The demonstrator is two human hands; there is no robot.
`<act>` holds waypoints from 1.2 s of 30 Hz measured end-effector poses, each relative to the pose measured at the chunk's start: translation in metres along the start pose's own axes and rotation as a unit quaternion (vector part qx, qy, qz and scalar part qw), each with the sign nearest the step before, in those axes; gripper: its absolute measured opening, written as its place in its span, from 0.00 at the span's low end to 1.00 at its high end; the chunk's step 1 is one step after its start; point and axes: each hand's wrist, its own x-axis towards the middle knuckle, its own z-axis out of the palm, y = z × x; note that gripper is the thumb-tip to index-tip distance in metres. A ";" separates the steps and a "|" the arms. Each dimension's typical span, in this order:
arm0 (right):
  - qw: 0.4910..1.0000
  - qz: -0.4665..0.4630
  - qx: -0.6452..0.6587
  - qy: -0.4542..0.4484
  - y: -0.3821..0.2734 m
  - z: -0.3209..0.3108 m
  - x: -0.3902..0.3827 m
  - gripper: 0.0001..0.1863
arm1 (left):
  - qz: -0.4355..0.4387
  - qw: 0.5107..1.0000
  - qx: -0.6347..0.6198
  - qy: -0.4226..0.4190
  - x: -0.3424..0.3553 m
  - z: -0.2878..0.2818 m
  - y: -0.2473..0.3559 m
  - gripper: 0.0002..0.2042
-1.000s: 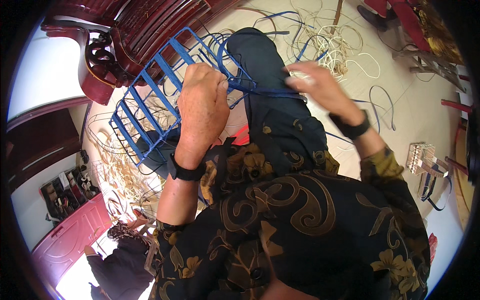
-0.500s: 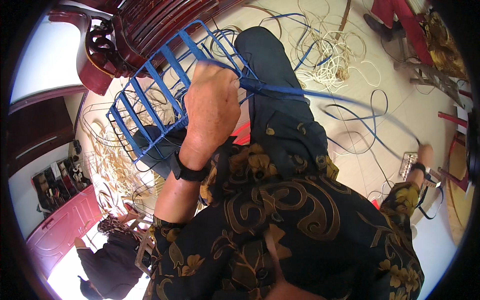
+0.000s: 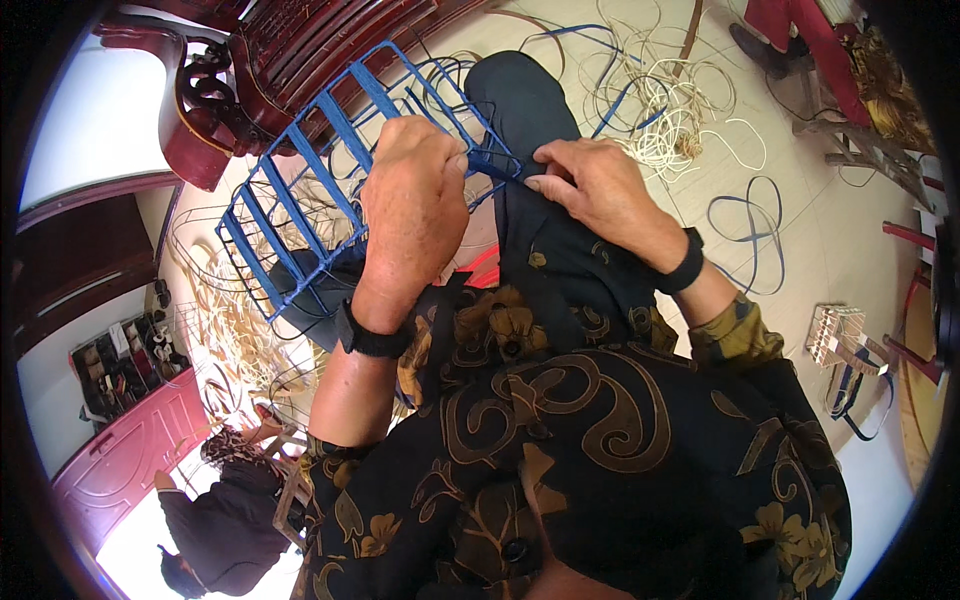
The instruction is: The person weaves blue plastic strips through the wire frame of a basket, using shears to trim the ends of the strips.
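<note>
A blue frame [image 3: 335,150] with parallel slats wrapped in strip lies across my dark-trousered legs [image 3: 510,110]. My left hand [image 3: 412,205] is closed on the frame's near bar, close to its right end. Beside that end, my right hand [image 3: 590,190] has its thumb and forefinger pinched at a blue strip [image 3: 490,165] wound on the bar; the exact hold is partly hidden. Loose blue strip [image 3: 750,235] lies in loops on the floor to my right.
A carved red wooden bench [image 3: 250,80] is at upper left, pale cord piles [image 3: 680,110] on the floor. A person [image 3: 220,520] sits at lower left; another's red-trousered leg [image 3: 820,50] is at upper right. A small woven item [image 3: 835,335] and wooden stools [image 3: 850,150] are at right.
My right hand went far out to the right, a blue strip stretched toward it, and has come back to the frame's right end. My left hand stays closed on the frame.
</note>
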 end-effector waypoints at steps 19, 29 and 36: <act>0.963 0.134 0.235 0.004 -0.055 -0.004 0.016 0.10 | 0.017 1.000 -0.013 0.013 -0.001 0.003 0.001 0.02; 0.957 0.124 0.263 0.018 -0.056 -0.003 0.009 0.10 | 0.059 0.998 -0.033 -0.008 -0.002 -0.004 -0.006 0.08; 0.915 0.197 0.350 -0.046 -0.059 -0.027 0.022 0.12 | 0.091 0.995 -0.038 0.027 -0.005 -0.004 -0.009 0.08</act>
